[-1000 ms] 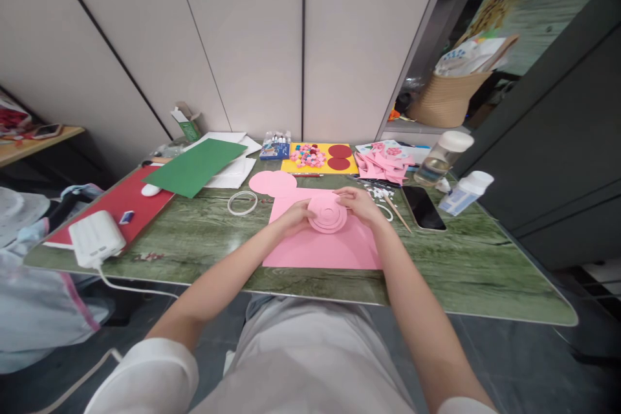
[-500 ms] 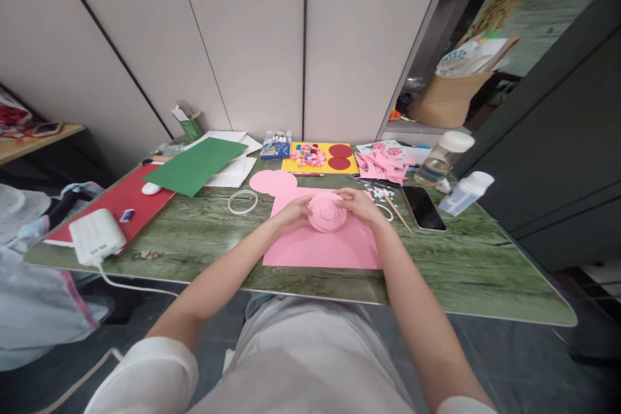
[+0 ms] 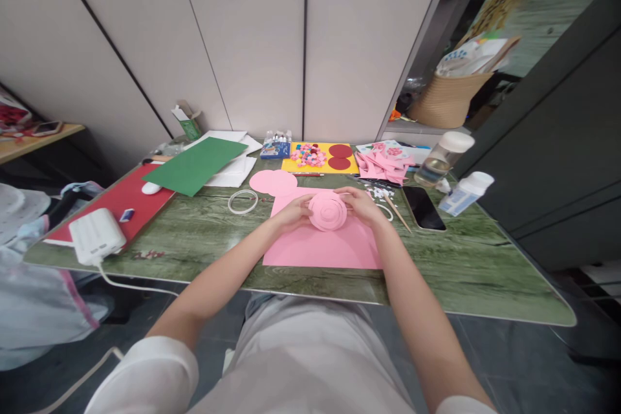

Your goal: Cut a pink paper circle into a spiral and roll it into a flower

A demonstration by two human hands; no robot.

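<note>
A pink paper spiral (image 3: 327, 211), coiled into a rose shape, sits between both hands above a pink paper sheet (image 3: 323, 246) on the green table (image 3: 204, 239). My left hand (image 3: 291, 213) grips the coil's left side with curled fingers. My right hand (image 3: 361, 204) holds its right side, fingers pinched on the outer edge. A pink paper circle (image 3: 272, 181) lies just behind the sheet.
A white tape ring (image 3: 242, 202), a wooden stick (image 3: 398, 212), a black phone (image 3: 423, 207) and two bottles (image 3: 453, 171) lie nearby. Green (image 3: 194, 167) and red paper (image 3: 116, 200), a white power bank (image 3: 96, 237), a yellow sheet with small paper flowers (image 3: 310, 156) and pink scraps (image 3: 383, 165) sit farther back.
The flat spiral has been wound tighter into a raised coil between both hands. The hands stayed in the same place over the pink sheet.
</note>
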